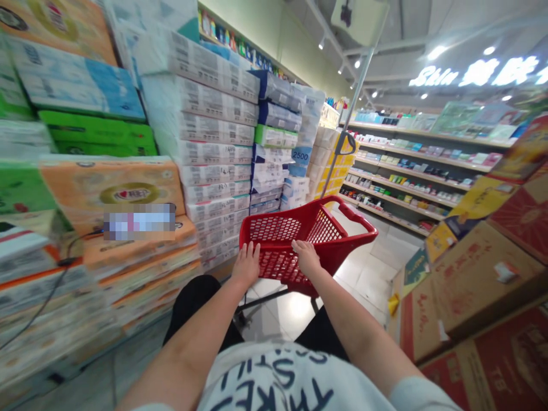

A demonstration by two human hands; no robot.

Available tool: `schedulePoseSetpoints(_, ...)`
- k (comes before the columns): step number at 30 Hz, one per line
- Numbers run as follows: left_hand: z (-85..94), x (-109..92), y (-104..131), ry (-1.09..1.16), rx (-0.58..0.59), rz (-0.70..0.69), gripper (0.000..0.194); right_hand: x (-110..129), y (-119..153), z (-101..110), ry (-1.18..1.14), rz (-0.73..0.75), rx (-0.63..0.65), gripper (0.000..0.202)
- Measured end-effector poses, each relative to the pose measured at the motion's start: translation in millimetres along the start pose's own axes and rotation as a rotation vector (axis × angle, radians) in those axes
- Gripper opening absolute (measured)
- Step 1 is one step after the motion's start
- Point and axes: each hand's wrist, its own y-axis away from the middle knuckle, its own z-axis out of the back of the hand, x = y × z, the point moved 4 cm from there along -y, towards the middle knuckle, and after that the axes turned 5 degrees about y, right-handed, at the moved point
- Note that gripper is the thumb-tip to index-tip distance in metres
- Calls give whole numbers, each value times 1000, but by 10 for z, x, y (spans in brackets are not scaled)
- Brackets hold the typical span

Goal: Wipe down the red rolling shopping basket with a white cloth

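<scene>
A red plastic shopping cart (274, 257) with mesh-like sides stands on the floor right in front of me. Its handle (357, 220) is at the far right end, away from my hands. Near the cart's left corner, my left hand (247, 265) holds the near rim, fingers hooked over the edge. My right hand (306, 258) grips the same rim farther right, its fingers bent over it. My thumbs are mostly hidden. I can see no goods in the visible part of the basket.
Tall stacks of packaged paper (214, 125) line the left side, with orange tissue packs (120, 188) closer to me. Cardboard cartons (475, 279) are piled at right. A metal pole (355, 97) rises behind the cart. Stocked shelves (406, 162) stand beyond.
</scene>
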Motion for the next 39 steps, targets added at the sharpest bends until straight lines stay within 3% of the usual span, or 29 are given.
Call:
schedulePoseSetpoints(11,-45,-122,30,7,-47,-34,74,157,60,-75,85,-46,-107,57)
schedulePoseSetpoints(16,76,27,14,15,22,22,77,439,-30,-60,68,-46,-67,53)
schedulePoseSetpoints(19,128,132,27,8,17,39,75,564,-109,-24,57,28,-36,52)
schedulePoseSetpoints(23,141,111,56,-12,-34,-35,73,477,-158,48,61,100,-33,44)
schedulePoseSetpoints(28,118,-22,42,-39,-41,-56,68,390,-150,47,73,29,-73,42)
schedulePoseSetpoints(32,84,-89,97,-87,-99,-45,71,484,-130,30,113,22,-48,35)
schedulePoseSetpoints(39,139,-62,256,-103,-109,52,57,642,-89,90,159,64,-4,36)
